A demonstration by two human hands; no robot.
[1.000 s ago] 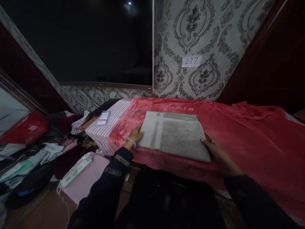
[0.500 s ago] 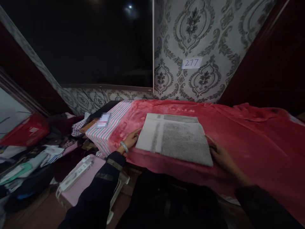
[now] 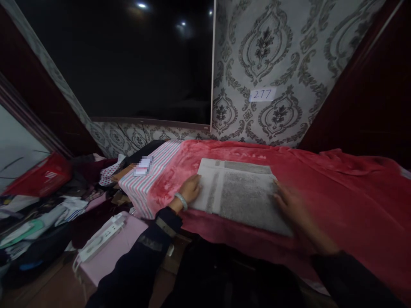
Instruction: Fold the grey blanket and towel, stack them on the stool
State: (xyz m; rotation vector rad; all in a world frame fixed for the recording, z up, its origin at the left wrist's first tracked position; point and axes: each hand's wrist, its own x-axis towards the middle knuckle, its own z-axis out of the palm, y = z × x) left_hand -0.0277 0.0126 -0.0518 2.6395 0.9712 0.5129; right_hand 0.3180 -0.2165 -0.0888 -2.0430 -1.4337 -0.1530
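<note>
A folded grey towel (image 3: 248,201) with a paler band down its left part lies flat on a red fleece blanket (image 3: 346,205). My left hand (image 3: 190,189), with a bracelet at the wrist, rests on the towel's left edge, palm down and fingers extended. Over at the right edge, my right hand (image 3: 290,203) touches the towel with its fingers stretched out, a little blurred. The undersides of both hands are hidden.
A striped cloth (image 3: 136,188) hangs over the left end, with a blurred packet (image 3: 143,166) on it. Lower left, a power strip (image 3: 102,237) lies on a pink box (image 3: 128,233). Clothes (image 3: 72,207) and a red bag (image 3: 41,175) are heaped beyond. A television (image 3: 122,60) hangs behind.
Both hands have moved inward, from beside the towel onto its left and right edges. The towel's upper layer looks slightly shifted. The camera view has tilted a little.
</note>
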